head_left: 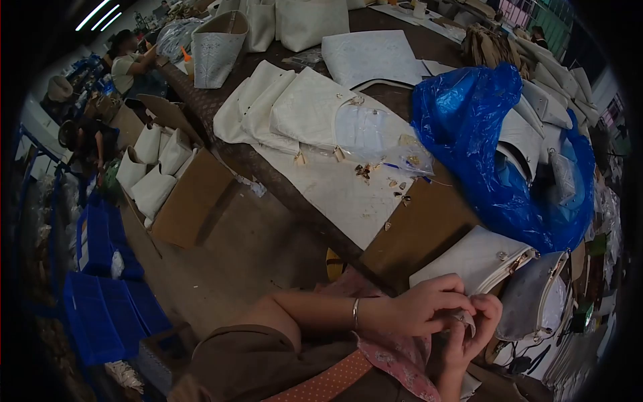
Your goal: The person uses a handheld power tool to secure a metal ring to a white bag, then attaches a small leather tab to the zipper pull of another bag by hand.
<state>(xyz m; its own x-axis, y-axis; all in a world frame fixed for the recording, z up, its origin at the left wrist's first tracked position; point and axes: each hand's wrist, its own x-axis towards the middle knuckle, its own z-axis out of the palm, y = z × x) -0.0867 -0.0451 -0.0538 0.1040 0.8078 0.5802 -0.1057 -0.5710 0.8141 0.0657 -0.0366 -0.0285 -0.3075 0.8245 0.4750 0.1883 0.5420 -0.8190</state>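
Note:
My left hand point(432, 305), with a silver bangle at the wrist, meets my right hand point(479, 328) low in the view. The fingers of both are pinched together around a small pale scrap point(467, 322), whose kind I cannot make out. Just beyond them lies a white handbag point(469, 261) with a zipped top edge. Beside it, to the right, is a second pale bag point(532, 301) with metal fittings. Small metal fittings point(362, 172) and a blue pen point(390, 165) are scattered on a white sheet point(335, 201) farther up the table.
Several white bags point(308, 107) line the table, with a big blue plastic bag point(455, 120) of pale pieces at right. Brown cardboard point(429, 221) lies in front. A carton of white bags point(194, 201) and blue bins point(100, 315) stand left. Two people point(130, 70) are farther back.

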